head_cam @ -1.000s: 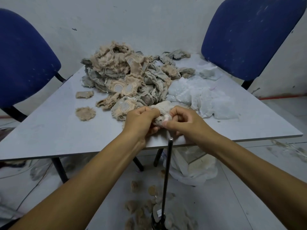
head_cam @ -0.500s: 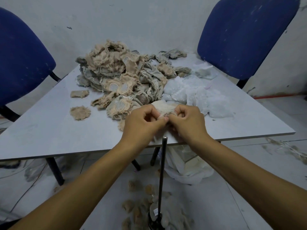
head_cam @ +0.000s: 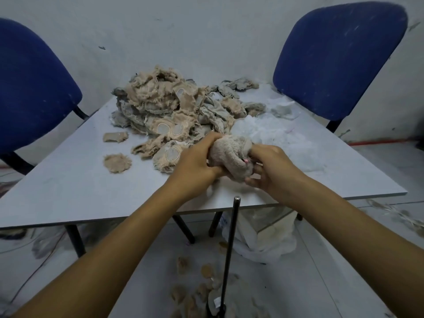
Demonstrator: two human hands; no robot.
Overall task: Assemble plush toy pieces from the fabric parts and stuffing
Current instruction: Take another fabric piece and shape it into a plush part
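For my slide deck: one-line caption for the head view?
Both hands, left and right, grip a plush piece above the table.

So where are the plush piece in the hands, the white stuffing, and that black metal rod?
plush piece (head_cam: 231, 154), head view, fuzzy middle between the hands
white stuffing (head_cam: 280, 138), head view, centre of the fluffy pile
black metal rod (head_cam: 230, 246), head view, mid-shaft

No legible text, labels, brands, numbers or signs anywhere in view.
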